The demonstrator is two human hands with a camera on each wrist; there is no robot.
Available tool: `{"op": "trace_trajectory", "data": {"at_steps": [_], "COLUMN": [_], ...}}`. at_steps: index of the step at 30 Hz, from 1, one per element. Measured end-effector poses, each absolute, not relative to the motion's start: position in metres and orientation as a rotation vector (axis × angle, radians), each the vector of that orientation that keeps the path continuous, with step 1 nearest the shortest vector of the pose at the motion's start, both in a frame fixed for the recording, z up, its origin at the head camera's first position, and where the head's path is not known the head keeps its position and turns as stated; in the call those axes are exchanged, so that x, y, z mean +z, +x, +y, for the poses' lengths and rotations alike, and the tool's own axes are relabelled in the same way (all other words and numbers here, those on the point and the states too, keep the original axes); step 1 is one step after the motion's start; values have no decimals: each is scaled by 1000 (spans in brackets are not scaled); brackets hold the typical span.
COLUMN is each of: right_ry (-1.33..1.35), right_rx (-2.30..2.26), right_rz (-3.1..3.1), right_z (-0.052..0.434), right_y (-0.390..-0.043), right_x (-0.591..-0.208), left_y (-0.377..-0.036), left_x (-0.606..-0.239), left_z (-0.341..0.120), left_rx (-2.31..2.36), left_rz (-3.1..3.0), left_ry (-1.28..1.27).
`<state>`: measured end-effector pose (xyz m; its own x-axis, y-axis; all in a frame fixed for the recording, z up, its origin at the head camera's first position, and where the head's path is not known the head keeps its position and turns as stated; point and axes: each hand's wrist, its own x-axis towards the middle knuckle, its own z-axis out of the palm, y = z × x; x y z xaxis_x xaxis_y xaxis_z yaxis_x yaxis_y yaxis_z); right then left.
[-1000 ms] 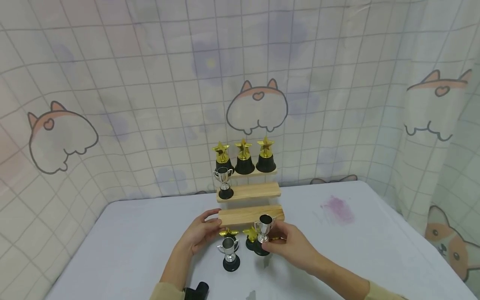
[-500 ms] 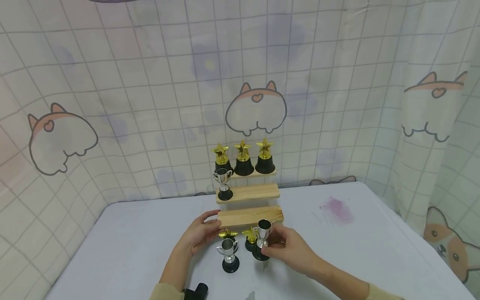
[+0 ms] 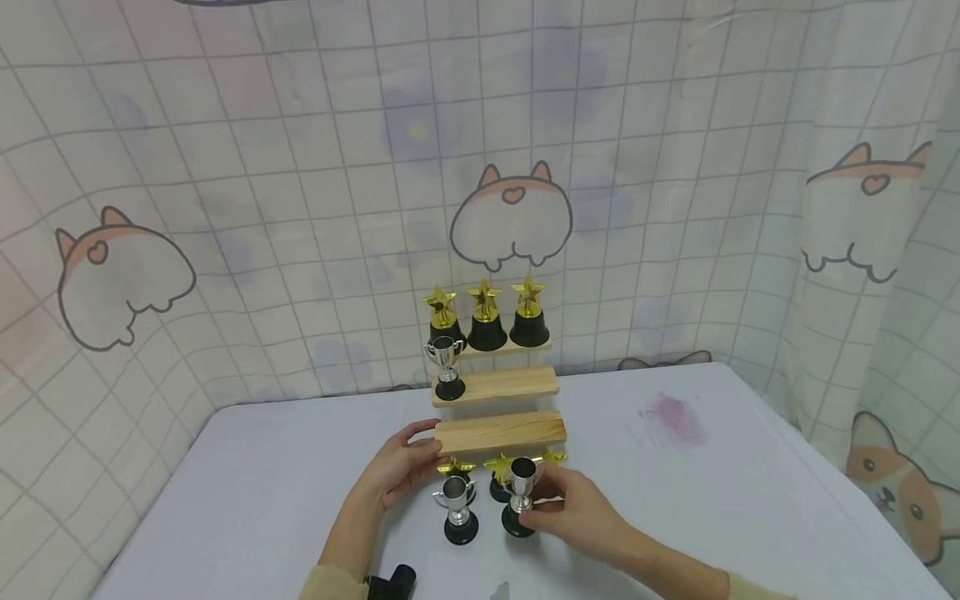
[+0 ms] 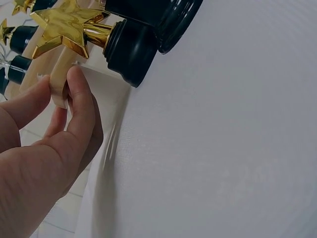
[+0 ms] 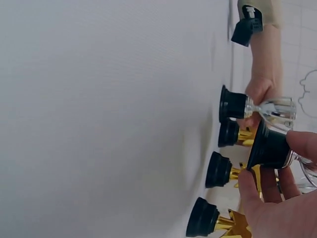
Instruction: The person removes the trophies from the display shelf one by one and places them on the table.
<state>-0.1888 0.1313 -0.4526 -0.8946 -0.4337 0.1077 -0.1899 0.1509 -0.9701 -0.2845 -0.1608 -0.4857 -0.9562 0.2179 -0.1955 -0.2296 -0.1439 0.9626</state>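
Observation:
My right hand pinches a small silver trophy cup near its black base. In the right wrist view that base is held off the white table. A second silver trophy cup stands upright on the table to the left of it. Behind the two cups is a row of gold star trophies, partly hidden by cups and fingers. My left hand grips the left end of the lowest board of a stepped wooden shelf; the left wrist view shows thumb and fingers around that board.
Three gold star trophies line the top step. One silver cup stands at the left of the middle step. A white cloth covers the table, with a pink stain at right. A patterned curtain hangs behind.
My right hand has brought its trophy cup toward me and slightly left, uncovering the star trophy at the right. My left hand keeps its grip on the shelf.

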Motion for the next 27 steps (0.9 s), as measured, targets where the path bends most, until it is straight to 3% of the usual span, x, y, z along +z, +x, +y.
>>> {"op": "trace_trajectory", "data": {"at_steps": [27], "right_ry": [-552], "right_rx": [-1587], "right_rz": [2432], "right_z": [113], "right_y": [-198], "right_x": [-483], "left_y": [-286], "left_x": [-489], "left_z": [-162], "left_rx": [2186], "left_rz": [1803], "left_ry": [-12]}}
